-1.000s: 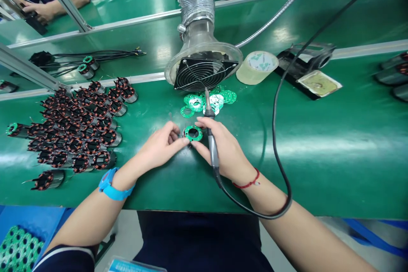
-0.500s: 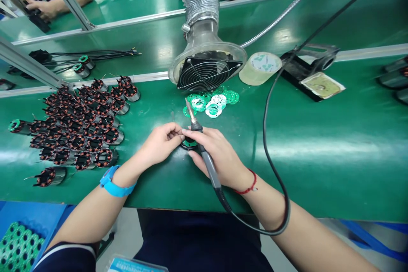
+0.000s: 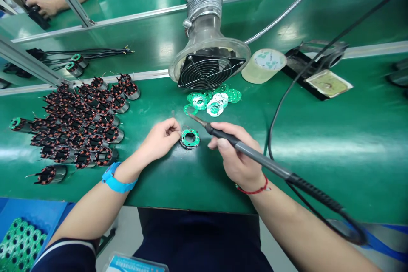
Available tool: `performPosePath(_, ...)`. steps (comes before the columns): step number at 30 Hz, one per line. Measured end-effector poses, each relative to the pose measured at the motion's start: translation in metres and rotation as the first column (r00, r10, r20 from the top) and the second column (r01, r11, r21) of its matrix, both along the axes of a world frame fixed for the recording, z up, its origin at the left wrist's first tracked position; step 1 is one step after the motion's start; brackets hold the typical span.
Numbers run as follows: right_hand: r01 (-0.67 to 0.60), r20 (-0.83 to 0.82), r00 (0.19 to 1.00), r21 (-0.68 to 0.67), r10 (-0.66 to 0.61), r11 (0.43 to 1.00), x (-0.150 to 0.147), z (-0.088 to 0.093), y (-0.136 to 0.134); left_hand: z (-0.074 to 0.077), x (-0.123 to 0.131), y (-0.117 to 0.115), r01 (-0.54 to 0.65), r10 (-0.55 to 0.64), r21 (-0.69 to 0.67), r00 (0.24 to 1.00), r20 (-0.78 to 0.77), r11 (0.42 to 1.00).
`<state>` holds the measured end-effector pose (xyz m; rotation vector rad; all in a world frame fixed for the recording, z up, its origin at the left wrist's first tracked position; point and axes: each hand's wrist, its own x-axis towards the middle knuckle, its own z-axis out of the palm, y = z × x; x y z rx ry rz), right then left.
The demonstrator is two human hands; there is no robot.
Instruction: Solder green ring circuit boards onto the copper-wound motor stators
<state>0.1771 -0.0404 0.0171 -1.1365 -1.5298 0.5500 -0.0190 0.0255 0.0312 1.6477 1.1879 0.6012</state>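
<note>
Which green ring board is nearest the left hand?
The green ring-shaped circuit board alone between left hand and right hand, which grips the grey soldering iron; others lie piled by the black fan.

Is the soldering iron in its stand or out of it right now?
Out. The right hand holds the soldering iron, its tip beside the green ring board; the stand farther back shows no iron.

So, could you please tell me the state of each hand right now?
Left hand: closed in a pinch beside the green ring circuit board; contents cannot be told.
Right hand: closed, holding the soldering iron.
</note>
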Motion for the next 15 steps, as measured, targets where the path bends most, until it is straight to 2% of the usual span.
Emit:
performPosePath(2, -0.014, -0.031, 0.999, 0.016, 0.014, 1.000, 0.002, -0.001, -0.001, 0.000, 0.000, 0.001, 0.004, -0.004, -0.015, 1.000, 0.005, 1.000)
performPosePath(6, -0.072, 0.012, 0.997, 0.040, 0.072, 0.997, 0.003, 0.005, -0.002, 0.000, 0.000, 0.001, 0.000, 0.000, -0.026, 1.000, -0.004, 1.000)
performPosePath(11, -0.086, 0.061, 0.995, 0.074, 0.082, 0.994, 0.001, 0.014, 0.000, 0.000, 0.002, 0.001, -0.016, 0.015, -0.019, 1.000, -0.022, 1.000)
performPosePath(15, -0.094, 0.072, 0.994, 0.117, 0.086, 0.989, 0.002, 0.014, -0.001, 0.000, 0.003, 0.000, -0.031, 0.030, -0.018, 0.999, -0.046, 0.999)
